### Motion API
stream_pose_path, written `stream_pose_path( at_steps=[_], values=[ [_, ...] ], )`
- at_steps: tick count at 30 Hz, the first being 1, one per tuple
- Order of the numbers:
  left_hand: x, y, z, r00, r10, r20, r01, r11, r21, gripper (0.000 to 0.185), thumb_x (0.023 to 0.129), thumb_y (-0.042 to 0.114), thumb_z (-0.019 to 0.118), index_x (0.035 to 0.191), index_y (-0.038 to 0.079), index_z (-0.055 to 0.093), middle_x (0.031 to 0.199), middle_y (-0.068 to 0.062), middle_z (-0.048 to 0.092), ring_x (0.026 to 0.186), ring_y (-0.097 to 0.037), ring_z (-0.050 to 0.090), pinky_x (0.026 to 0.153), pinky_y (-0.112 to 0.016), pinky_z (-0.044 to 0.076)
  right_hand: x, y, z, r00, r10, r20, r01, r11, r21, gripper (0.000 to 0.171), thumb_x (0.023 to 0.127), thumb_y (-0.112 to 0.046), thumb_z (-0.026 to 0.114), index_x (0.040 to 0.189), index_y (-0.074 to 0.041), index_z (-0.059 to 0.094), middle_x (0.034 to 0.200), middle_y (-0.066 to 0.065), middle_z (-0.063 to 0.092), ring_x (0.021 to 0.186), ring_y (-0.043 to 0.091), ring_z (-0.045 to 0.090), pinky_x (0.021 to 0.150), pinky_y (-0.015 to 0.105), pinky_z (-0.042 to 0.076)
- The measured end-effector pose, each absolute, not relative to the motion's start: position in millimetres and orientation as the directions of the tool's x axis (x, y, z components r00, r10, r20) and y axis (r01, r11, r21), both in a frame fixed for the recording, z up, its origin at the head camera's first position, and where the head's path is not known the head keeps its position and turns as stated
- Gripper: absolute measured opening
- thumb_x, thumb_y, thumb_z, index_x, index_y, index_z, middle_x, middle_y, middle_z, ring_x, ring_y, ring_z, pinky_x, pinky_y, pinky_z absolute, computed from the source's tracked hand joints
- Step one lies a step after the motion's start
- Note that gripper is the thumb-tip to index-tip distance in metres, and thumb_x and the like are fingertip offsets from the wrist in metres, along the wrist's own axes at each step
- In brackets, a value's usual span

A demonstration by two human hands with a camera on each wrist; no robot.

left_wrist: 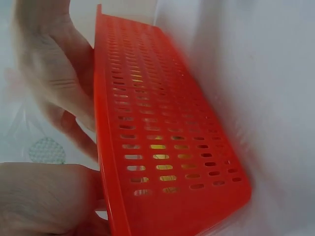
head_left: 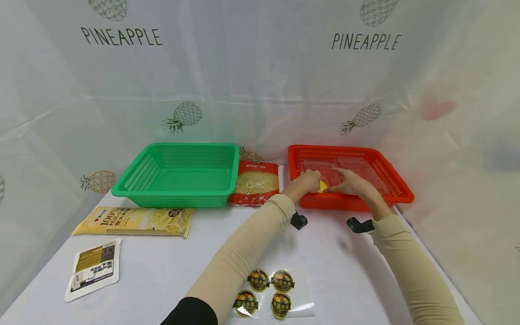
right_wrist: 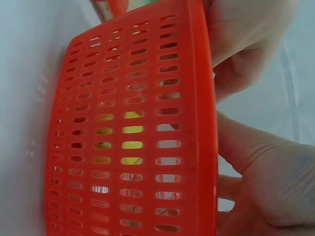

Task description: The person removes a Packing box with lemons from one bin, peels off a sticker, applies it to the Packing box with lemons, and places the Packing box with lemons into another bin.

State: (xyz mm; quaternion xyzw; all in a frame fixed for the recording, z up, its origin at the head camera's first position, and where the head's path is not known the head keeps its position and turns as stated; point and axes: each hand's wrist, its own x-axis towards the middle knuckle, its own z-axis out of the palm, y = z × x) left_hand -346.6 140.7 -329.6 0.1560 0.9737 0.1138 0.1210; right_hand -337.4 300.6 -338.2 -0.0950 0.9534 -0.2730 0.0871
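Observation:
Both hands reach over the near rim of a red plastic basket point(head_left: 349, 205) at the right of the table. My left hand point(head_left: 307, 181) dips in with its fingertips hidden; what they hold does not show. To its right, my right hand point(head_left: 352, 184) has thumb and index finger spread apart over the basket. A small yellow thing point(head_left: 322, 186) lies between the two hands, and its colour point(right_wrist: 132, 137) shows through the basket's slots. Clear plastic containers point(head_left: 359, 169) lie inside the basket. In the left wrist view, the basket wall point(left_wrist: 147, 108) hides most fingers.
A green basket point(head_left: 178, 199) stands at the back left, beside a red pasta packet point(head_left: 257, 184). Left of centre lie a long yellow pasta packet point(head_left: 134, 221) and a white pouch point(head_left: 95, 268). A sheet with round stickers point(head_left: 300, 309) is at the near edge.

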Motion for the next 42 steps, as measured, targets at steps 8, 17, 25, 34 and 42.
stream_pose_path(
  at_steps=[8, 17, 25, 34, 42],
  values=[
    [-339.5, 136.3, -328.9, -0.926, 0.337, -0.172, 0.285, 0.92, 0.269, 0.023, 0.1, 0.019, 0.053, 0.121, 0.019, 0.061, 0.118, 0.0, 0.06, 0.105, -0.019, 0.053, 0.078, -0.03, 0.045, -335.5, 297.8, -339.5, -0.971, -0.211, -0.109, -0.139, 0.877, -0.46, 0.081, 0.089, -0.032, 0.072, 0.151, 0.001, 0.032, 0.153, 0.033, 0.031, 0.138, 0.052, 0.031, 0.108, 0.069, 0.031],
    [-342.2, 130.5, -330.2, -0.92, 0.361, -0.153, 0.306, 0.905, 0.295, 0.019, 0.1, 0.019, 0.054, 0.118, 0.019, 0.06, 0.111, 0.001, 0.06, 0.095, -0.018, 0.054, 0.076, -0.03, 0.046, -337.3, 300.0, -342.1, -0.97, -0.235, -0.064, -0.181, 0.87, -0.458, 0.07, 0.088, -0.03, 0.073, 0.144, 0.002, 0.044, 0.145, 0.031, 0.044, 0.128, 0.049, 0.044, 0.103, 0.065, 0.04],
    [-346.3, 125.0, -328.4, -0.901, 0.407, -0.153, 0.344, 0.882, 0.322, 0.019, 0.099, 0.016, 0.054, 0.118, 0.016, 0.058, 0.106, -0.001, 0.059, 0.091, -0.017, 0.055, 0.074, -0.027, 0.046, -335.4, 304.4, -340.4, -0.974, -0.216, -0.07, -0.151, 0.847, -0.51, 0.068, 0.088, -0.03, 0.074, 0.144, -0.003, 0.047, 0.144, 0.028, 0.048, 0.115, 0.038, 0.05, 0.097, 0.053, 0.05],
    [-348.2, 120.9, -326.4, -0.907, 0.399, -0.134, 0.322, 0.863, 0.389, 0.013, 0.099, 0.016, 0.056, 0.112, 0.014, 0.057, 0.106, -0.001, 0.058, 0.094, -0.017, 0.053, 0.08, -0.027, 0.048, -333.3, 304.7, -333.1, -0.975, -0.208, -0.072, -0.141, 0.839, -0.525, 0.069, 0.086, -0.032, 0.075, 0.144, -0.005, 0.047, 0.129, 0.027, 0.055, 0.096, 0.029, 0.048, 0.073, 0.029, 0.047],
    [-350.5, 118.5, -325.4, -0.897, 0.435, -0.078, 0.355, 0.814, 0.46, 0.014, 0.1, 0.014, 0.055, 0.113, 0.01, 0.059, 0.095, -0.002, 0.058, 0.082, -0.016, 0.055, 0.068, -0.022, 0.046, -329.9, 305.9, -326.8, -0.981, -0.188, -0.043, -0.135, 0.83, -0.54, 0.071, 0.086, -0.03, 0.076, 0.144, -0.002, 0.046, 0.125, 0.024, 0.054, 0.074, 0.022, 0.047, 0.056, 0.025, 0.042]
  ],
)
